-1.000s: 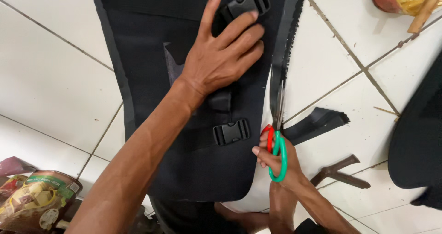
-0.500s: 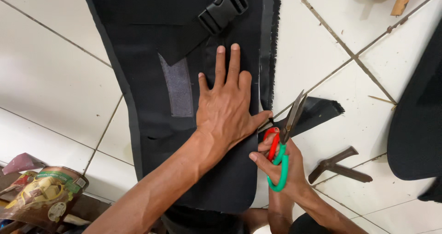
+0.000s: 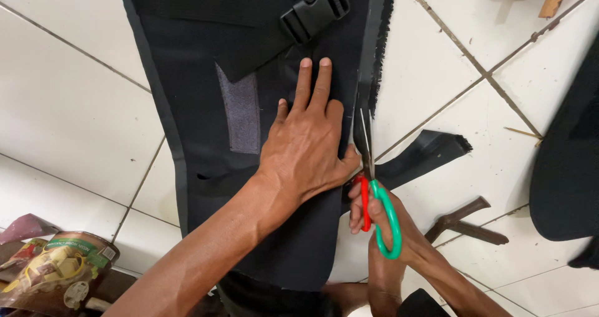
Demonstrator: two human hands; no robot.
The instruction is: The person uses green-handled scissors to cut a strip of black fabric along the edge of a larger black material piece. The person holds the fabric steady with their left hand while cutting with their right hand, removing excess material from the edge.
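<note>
Left hand, fingers spread flat, pressing a black fabric panel on white floor tiles, while the right hand, fingers curled through the handles, grips red-and-green scissors at its frayed edge.

Matt black cloth panel with frayed edge, glossy plastic buckle, shiny metal scissors, smooth glazed floor tiles.

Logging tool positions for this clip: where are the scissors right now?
In the head view, the scissors are right of centre, held in the right hand, blades along the black fabric panel's frayed right edge, beside the left hand.
</note>
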